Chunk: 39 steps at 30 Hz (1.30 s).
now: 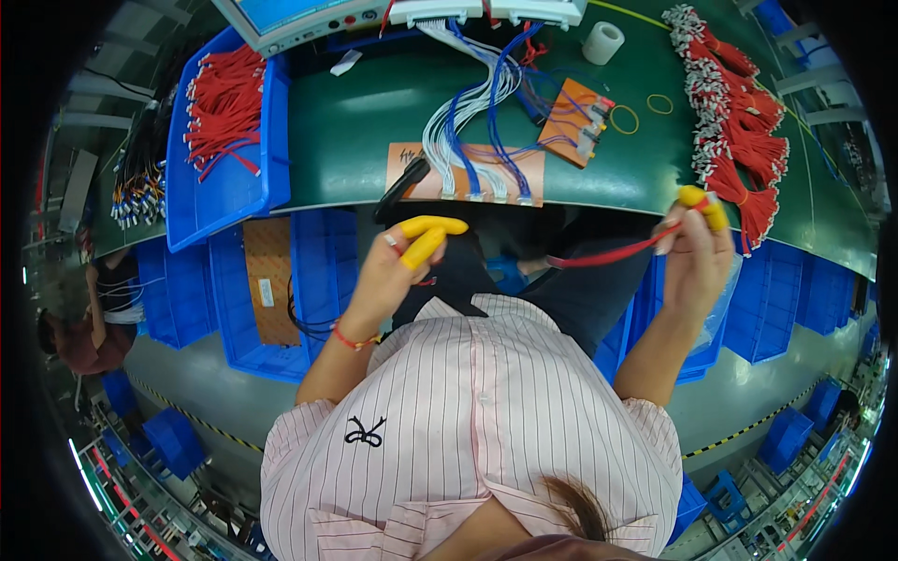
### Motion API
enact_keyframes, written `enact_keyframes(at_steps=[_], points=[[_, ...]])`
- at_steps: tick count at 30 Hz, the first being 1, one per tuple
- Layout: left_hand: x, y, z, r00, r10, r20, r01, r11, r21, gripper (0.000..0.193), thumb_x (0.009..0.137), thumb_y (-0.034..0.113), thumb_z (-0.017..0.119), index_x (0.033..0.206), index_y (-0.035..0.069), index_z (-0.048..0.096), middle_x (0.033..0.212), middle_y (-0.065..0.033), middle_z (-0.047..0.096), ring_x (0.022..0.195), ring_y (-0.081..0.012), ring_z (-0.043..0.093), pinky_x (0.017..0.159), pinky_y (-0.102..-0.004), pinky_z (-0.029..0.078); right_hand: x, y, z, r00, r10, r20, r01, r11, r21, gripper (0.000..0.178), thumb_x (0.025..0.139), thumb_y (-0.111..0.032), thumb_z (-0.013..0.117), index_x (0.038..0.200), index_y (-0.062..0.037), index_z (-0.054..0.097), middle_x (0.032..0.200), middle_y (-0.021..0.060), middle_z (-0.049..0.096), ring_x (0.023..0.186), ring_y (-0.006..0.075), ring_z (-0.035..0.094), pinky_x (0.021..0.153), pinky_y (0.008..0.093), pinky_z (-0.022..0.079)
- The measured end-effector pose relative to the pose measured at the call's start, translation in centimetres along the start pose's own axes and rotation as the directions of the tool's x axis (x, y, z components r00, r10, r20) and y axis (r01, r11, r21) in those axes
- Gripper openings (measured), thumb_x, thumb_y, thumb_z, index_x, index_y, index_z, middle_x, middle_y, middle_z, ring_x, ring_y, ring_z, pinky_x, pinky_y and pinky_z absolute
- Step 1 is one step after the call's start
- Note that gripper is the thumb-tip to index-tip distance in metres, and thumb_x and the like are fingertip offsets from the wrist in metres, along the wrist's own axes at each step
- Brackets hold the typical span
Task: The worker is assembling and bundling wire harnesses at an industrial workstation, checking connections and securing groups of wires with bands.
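One head camera, wide fisheye, facing steeply down from close above my striped shirt, takes in my left hand and right hand mid-frame and the green bench beyond.

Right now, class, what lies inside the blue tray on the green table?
Inside the blue tray lie red wires with pale ends; whatever is beneath them is covered.
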<state>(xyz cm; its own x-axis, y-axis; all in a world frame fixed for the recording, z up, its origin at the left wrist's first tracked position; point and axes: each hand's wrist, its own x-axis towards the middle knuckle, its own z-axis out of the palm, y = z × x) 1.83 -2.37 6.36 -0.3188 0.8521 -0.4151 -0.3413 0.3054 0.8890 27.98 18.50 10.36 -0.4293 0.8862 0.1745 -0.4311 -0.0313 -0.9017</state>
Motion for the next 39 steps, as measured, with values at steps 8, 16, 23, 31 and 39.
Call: enact_keyframes(at_steps=[8, 16, 23, 31, 39], points=[[-9.2, 11.5, -9.9, 0.424, 0.851, -0.309, -0.743, 0.522, 0.419, 0.070, 0.093, 0.056, 0.044, 0.111, -0.008, 0.064, 0.075, -0.0036, 0.058, 0.058, -0.0058, 0.039, 0.055, -0.0221, 0.027, 5.8, -7.2, -0.8, 0.825, -0.529, -0.200, 0.503, 0.848, -0.165, 0.023, 0.098, -0.006, 0.051, 0.115, 0.0066, 0.060, 0.102, 0.0196, 0.067, 0.084, 0.0221, 0.068, 0.080, 0.0313, 0.055], [2.2, 17.7, -25.1, 0.276, 0.959, -0.069, -0.306, 0.156, 0.939, 0.029, 0.095, 0.011, 0.055, 0.120, -0.001, 0.062, 0.105, -0.0125, 0.066, 0.095, -0.0259, 0.063, 0.085, -0.0366, 0.048, 17.9, -16.1, 4.9, 0.474, -0.880, -0.025, 0.844, 0.462, -0.274, 0.021, 0.098, -0.005, 0.049, 0.107, 0.0111, 0.059, 0.103, 0.0209, 0.066, 0.099, 0.0321, 0.068, 0.094, 0.0396, 0.054], [0.6, 17.4, -17.1, 0.485, 0.872, 0.071, -0.173, 0.017, 0.985, 0.033, 0.088, 0.021, 0.068, 0.114, 0.001, 0.063, 0.114, -0.0130, 0.063, 0.107, -0.0290, 0.059, 0.095, -0.0374, 0.044, 27.9, -23.3, 6.4, 0.320, -0.947, -0.008, 0.925, 0.314, -0.215, 0.022, 0.097, -0.007, 0.052, 0.107, 0.0103, 0.061, 0.101, 0.0170, 0.067, 0.100, 0.0266, 0.067, 0.094, 0.0348, 0.052], [-12.9, 16.3, -5.1, -0.546, 0.804, 0.236, -0.737, -0.595, 0.322, 0.037, 0.090, 0.028, 0.060, 0.124, 0.014, 0.053, 0.120, -0.0029, 0.057, 0.110, -0.0185, 0.051, 0.090, -0.0373, 0.043, 35.2, -30.9, 12.7, -0.042, -0.997, 0.071, 0.933, -0.064, -0.354, 0.017, 0.097, -0.007, 0.051, 0.107, 0.0014, 0.062, 0.099, 0.0130, 0.066, 0.097, 0.0215, 0.066, 0.091, 0.0298, 0.050], [-11.9, 20.1, 2.2, -0.716, 0.698, 0.024, -0.697, -0.712, -0.090, 0.043, 0.097, 0.028, 0.050, 0.138, 0.016, 0.047, 0.132, 0.0019, 0.052, 0.124, -0.0134, 0.044, 0.090, -0.0356, 0.039, 49.0, -30.1, 7.8, 0.181, -0.978, 0.105, 0.567, 0.016, -0.824, 0.036, 0.087, -0.010, 0.058, 0.122, 0.0012, 0.056, 0.108, 0.0193, 0.063, 0.104, 0.0290, 0.062, 0.092, 0.0359, 0.048]])
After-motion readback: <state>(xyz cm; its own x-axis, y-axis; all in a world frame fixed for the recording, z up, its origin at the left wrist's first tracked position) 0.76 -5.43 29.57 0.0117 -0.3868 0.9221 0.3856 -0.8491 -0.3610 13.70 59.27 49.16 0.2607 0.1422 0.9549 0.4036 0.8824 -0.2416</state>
